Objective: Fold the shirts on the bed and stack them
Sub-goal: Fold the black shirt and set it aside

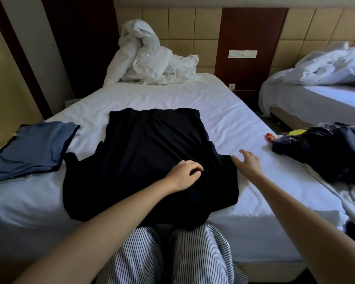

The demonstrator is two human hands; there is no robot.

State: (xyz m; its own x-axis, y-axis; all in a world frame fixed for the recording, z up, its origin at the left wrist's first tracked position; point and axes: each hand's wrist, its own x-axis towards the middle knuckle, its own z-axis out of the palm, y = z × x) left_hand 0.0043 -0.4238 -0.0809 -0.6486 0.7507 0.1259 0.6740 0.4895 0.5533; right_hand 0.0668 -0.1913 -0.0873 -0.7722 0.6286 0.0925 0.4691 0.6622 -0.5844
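Note:
A black shirt (150, 152) lies spread flat on the white bed (223, 119), its collar end toward me and its hem toward the headboard. My left hand (184, 175) rests on the shirt near its right shoulder, fingers curled and pinching the cloth. My right hand (247, 162) hovers with spread fingers over the sheet just past the shirt's right sleeve edge, holding nothing. A stack of folded blue shirts (31, 150) lies at the bed's left side. A heap of dark unfolded clothes (332, 152) sits at the right.
A crumpled white duvet (150, 56) is piled at the head of the bed. A second bed (324, 95) with rumpled bedding stands to the right across a narrow gap. A small orange object (269, 136) lies beside the dark heap. My striped trousers (168, 257) touch the bed's near edge.

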